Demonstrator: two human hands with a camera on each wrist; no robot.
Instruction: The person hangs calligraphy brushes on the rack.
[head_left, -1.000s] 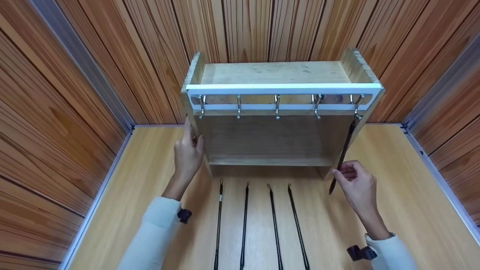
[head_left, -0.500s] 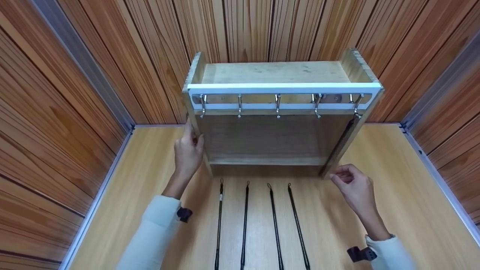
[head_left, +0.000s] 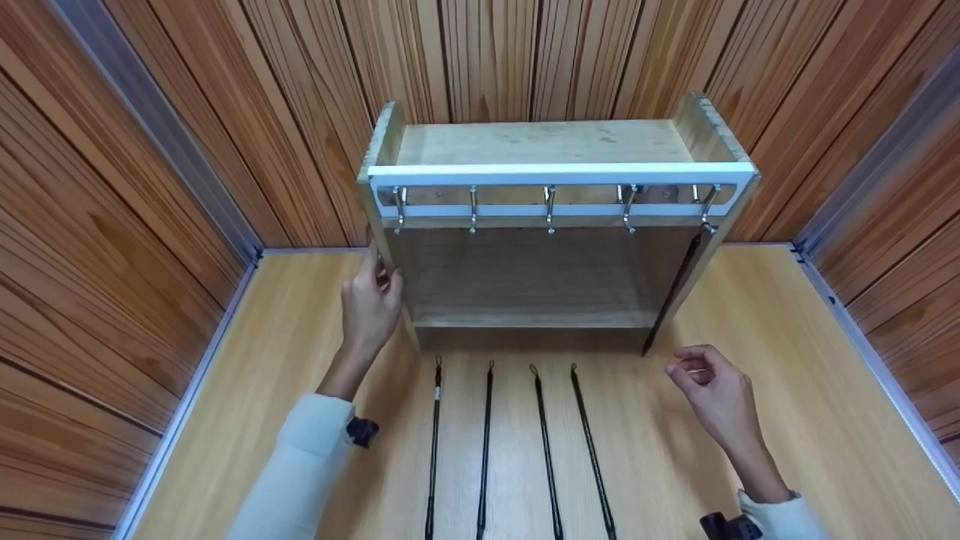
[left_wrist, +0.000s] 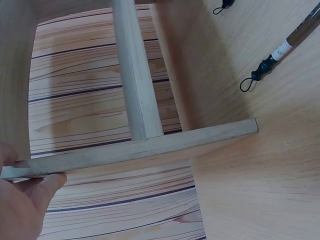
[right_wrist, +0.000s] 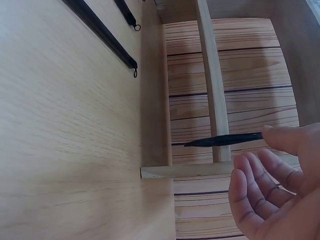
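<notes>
A small wooden rack (head_left: 536,142) with a row of metal hooks (head_left: 550,210) stands upright at the back. My left hand (head_left: 369,307) grips its left side panel (left_wrist: 145,150), thumb on one face and fingers on the other. From the rightmost hook (head_left: 707,208) hangs a dark calligraphy brush (head_left: 673,291), its pointed tip down beside the right side panel. Apart from that brush, a little to the right of its tip, my right hand (head_left: 720,394) hovers with loosely bent fingers and nothing in them. In the right wrist view the brush (right_wrist: 225,140) passes behind the thumb.
Several more brushes (head_left: 545,450) lie on the wooden table (head_left: 300,322) in front of the rack, loop ends towards it. The other hooks (head_left: 473,210) carry nothing. Plank walls (head_left: 112,225) with metal edge strips enclose the table at the back and both sides.
My right hand has let go of the hanging brush and drawn back towards me. The brush has swung left and hangs by itself. My left hand stays on the rack.
</notes>
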